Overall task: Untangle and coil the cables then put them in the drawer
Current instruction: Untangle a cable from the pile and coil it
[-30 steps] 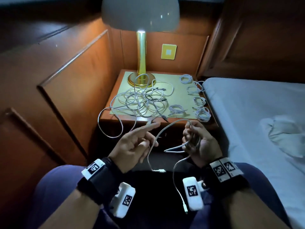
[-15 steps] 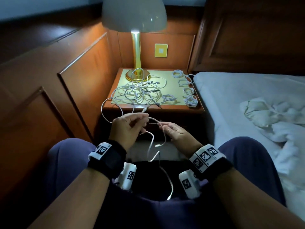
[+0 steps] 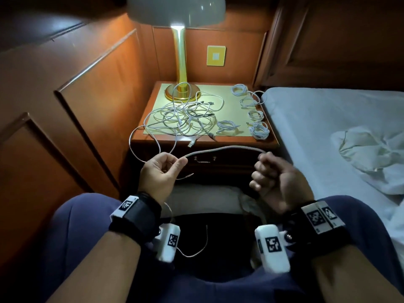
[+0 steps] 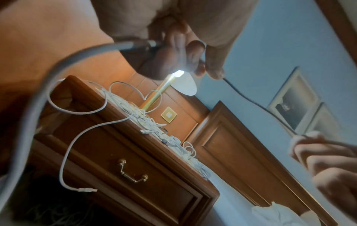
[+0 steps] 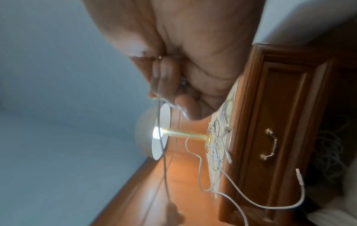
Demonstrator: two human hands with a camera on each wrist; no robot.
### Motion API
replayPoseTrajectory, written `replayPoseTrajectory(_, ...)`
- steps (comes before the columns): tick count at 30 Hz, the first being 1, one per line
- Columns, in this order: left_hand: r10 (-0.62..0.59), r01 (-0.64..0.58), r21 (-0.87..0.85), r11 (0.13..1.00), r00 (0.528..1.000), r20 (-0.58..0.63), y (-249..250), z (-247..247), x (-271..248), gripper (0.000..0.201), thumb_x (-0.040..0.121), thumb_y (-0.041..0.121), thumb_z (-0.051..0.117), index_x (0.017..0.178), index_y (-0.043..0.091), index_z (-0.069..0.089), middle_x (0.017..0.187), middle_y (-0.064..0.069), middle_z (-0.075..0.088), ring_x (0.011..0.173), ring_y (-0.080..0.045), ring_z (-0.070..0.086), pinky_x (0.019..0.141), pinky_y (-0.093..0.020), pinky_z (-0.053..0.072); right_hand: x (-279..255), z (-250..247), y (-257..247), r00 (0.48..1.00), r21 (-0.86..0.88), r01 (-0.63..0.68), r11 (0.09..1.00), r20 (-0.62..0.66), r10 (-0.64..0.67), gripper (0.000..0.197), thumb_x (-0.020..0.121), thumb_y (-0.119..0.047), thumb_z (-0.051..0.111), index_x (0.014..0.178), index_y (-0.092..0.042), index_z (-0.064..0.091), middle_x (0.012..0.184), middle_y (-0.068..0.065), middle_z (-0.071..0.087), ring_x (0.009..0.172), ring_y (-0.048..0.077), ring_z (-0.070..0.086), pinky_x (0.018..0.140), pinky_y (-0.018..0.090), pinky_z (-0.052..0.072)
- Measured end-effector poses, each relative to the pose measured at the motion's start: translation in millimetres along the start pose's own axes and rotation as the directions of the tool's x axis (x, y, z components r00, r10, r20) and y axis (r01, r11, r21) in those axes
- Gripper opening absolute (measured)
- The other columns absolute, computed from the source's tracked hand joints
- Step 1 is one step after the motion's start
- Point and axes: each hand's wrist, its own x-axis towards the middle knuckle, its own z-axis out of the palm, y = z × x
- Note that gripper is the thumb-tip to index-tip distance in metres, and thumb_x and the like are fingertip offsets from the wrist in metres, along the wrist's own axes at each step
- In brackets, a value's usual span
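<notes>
A white cable (image 3: 225,148) stretches in a shallow arc between my two hands, in front of the nightstand. My left hand (image 3: 162,171) pinches it near thumb and forefinger; the rest trails down past my lap (image 3: 196,250). My right hand (image 3: 275,178) is curled around the other part of it (image 5: 158,97). A tangled pile of white cables (image 3: 181,118) lies on the nightstand top, with a loop hanging over the front left edge. Several coiled cables (image 3: 258,127) sit along the right side. The drawer (image 3: 205,159) with its brass handle (image 4: 133,175) is closed.
A brass lamp (image 3: 180,62) stands lit at the back of the nightstand (image 3: 271,136). Wood panelling runs along the left wall. A bed with a white sheet (image 3: 328,132) and a crumpled cloth (image 3: 371,156) lies to the right. My knees are below.
My hands have moved apart, pulling the cable into a long span between them. A second ago it hung in loose loops between hands held close together.
</notes>
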Motion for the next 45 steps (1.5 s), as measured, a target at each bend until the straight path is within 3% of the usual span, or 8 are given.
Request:
replayPoseTrajectory(5, -0.051, 0.049, 0.079, 0.996, 0.998, 0.028, -13, 5, 2, 0.01, 0.089, 0.019, 0.073, 0.08, 0.019, 0.069, 0.066, 0.005, 0.066, 0.056, 0.0, 0.057, 0.058, -0.017, 0.045, 11, -13, -12, 0.97, 0.087, 0.146, 0.985, -0.206, -0.125, 0.022, 0.097, -0.015, 0.038, 0.091, -0.012, 0.059, 0.061, -0.004, 0.035, 0.05, 0.011, 0.03, 0.057, 0.028, 0.027)
replayPoseTrajectory(11, 0.118, -0.193, 0.186, 0.963, 0.929, 0.35, -5, 24, -18, 0.014, 0.085, 0.007, 0.075, 0.09, 0.021, 0.074, 0.087, 0.009, 0.071, 0.083, -0.002, 0.066, 0.077, -0.012, 0.047, 17, 5, 21, 0.975, -0.487, 0.184, 0.854, -0.017, -0.22, 0.03, 0.102, -0.003, 0.035, 0.084, -0.008, 0.059, 0.098, 0.007, 0.072, 0.05, 0.014, 0.052, 0.046, 0.026, 0.035)
replayPoseTrajectory(16, 0.329, -0.37, 0.032, 0.928, 0.858, 0.395, 4, 31, -25, 0.011, 0.085, 0.002, 0.074, 0.093, 0.01, 0.075, 0.094, 0.0, 0.065, 0.089, -0.01, 0.065, 0.082, -0.015, 0.049, 11, 14, 47, 0.989, -0.699, 0.047, 0.713, 0.133, 0.065, 0.027, 0.101, -0.003, 0.034, 0.08, -0.01, 0.048, 0.086, 0.002, 0.075, 0.038, 0.02, 0.045, 0.042, 0.025, 0.027)
replayPoseTrajectory(24, 0.172, -0.073, -0.201, 0.977, 0.827, 0.536, 14, 26, -28, 0.049, 0.093, 0.008, 0.056, 0.141, 0.015, 0.048, 0.141, 0.004, 0.057, 0.087, -0.019, 0.059, 0.09, -0.03, 0.049, 1, 15, 32, 0.831, -0.363, -0.246, 0.899, 0.399, 0.388, 0.009, 0.083, -0.016, 0.04, 0.079, -0.011, 0.047, 0.069, 0.024, 0.059, 0.031, 0.011, 0.026, 0.037, 0.015, 0.023)
replayPoseTrajectory(27, 0.145, 0.007, -0.232, 0.973, 0.763, 0.631, 23, 26, -30, 0.046, 0.096, 0.007, 0.048, 0.142, 0.011, 0.051, 0.136, 0.002, 0.061, 0.117, -0.009, 0.058, 0.103, -0.025, 0.041, 1, 12, 27, 0.728, -0.281, -0.373, 0.884, 0.503, 0.467, 0.01, 0.085, -0.017, 0.041, 0.081, -0.01, 0.047, 0.072, 0.021, 0.059, 0.03, 0.008, 0.029, 0.036, 0.015, 0.022)
replayPoseTrajectory(32, 0.129, 0.055, -0.247, 0.967, 0.731, 0.67, 25, 25, -29, 0.044, 0.097, 0.011, 0.046, 0.141, 0.01, 0.05, 0.127, -0.011, 0.061, 0.09, -0.002, 0.056, 0.084, -0.016, 0.042, 2, 7, 25, 0.67, -0.257, -0.406, 0.877, 0.569, 0.477, 0.01, 0.084, -0.015, 0.042, 0.077, -0.008, 0.046, 0.08, 0.025, 0.062, 0.03, 0.009, 0.027, 0.035, 0.016, 0.021)
replayPoseTrajectory(39, 0.03, 0.056, -0.138, 0.989, 0.832, 0.554, 12, 26, -18, 0.014, 0.093, 0.02, 0.06, 0.092, 0.009, 0.068, 0.075, -0.01, 0.066, 0.072, -0.013, 0.06, 0.07, -0.027, 0.049, 2, 8, 26, 0.784, -0.56, -0.18, 0.809, 0.415, 0.462, 0.017, 0.097, -0.017, 0.054, 0.1, -0.009, 0.069, 0.119, 0.022, 0.067, 0.079, 0.023, 0.073, 0.049, 0.021, 0.044)
replayPoseTrajectory(45, -0.057, 0.113, -0.079, 0.991, 0.86, 0.506, 6, 24, -15, 0.016, 0.095, 0.017, 0.062, 0.083, 0.011, 0.069, 0.072, -0.002, 0.063, 0.064, -0.009, 0.057, 0.057, -0.023, 0.049, 6, 8, 35, 0.958, -0.807, 0.23, 0.545, 0.285, 0.016, 0.009, 0.087, -0.022, 0.076, 0.089, -0.013, 0.074, 0.081, 0.006, 0.076, 0.08, 0.021, 0.074, 0.079, 0.043, 0.06)
